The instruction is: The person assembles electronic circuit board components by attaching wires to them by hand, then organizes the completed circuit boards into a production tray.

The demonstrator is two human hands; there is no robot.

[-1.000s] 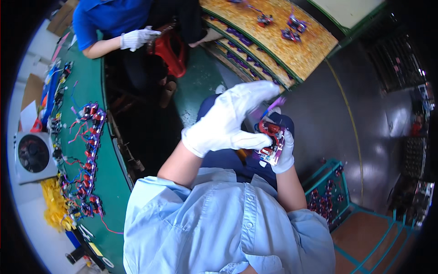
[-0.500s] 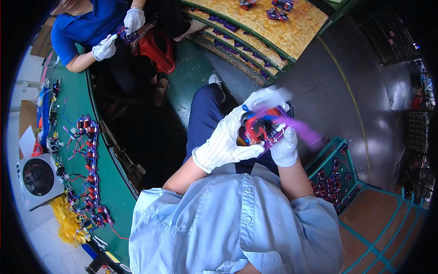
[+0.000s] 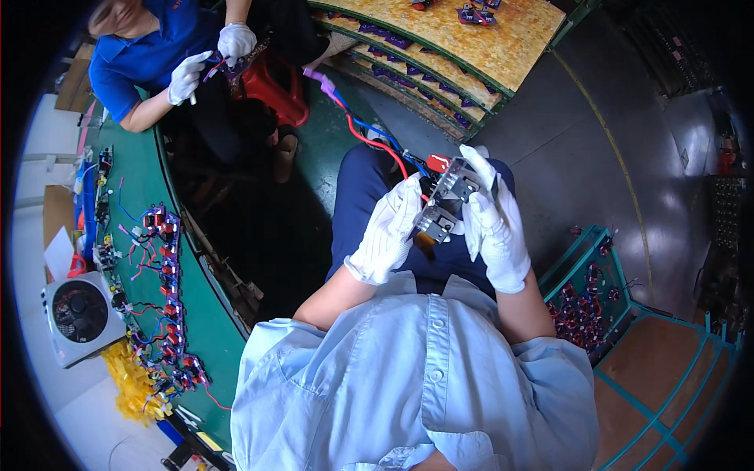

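A circuit board (image 3: 449,191) with grey metal heat-sink plates and a red component is held tilted over my lap. My left hand (image 3: 388,232), in a white glove, is closed on its left edge. My right hand (image 3: 499,229), also gloved in white, has its fingers against the board's right side; part of the grip is hidden. From the board's upper left, a red wire (image 3: 362,135) and a blue wire (image 3: 382,135) run up and away to a purple sleeve or connector (image 3: 319,79). The board's underside is hidden.
On the left, a green bench (image 3: 206,330) carries a row of wired boards (image 3: 169,290) and a fan (image 3: 81,312). A teal bin (image 3: 609,275) of boards stands at right. Stacked wooden trays (image 3: 471,47) rise ahead. A gloved co-worker (image 3: 169,47) handles another board beside a red stool (image 3: 275,94).
The board has been turned, bringing its metal plates into view. Its wires, blurred to the right before, now stretch out to the upper left. My right hand has shifted slightly toward me.
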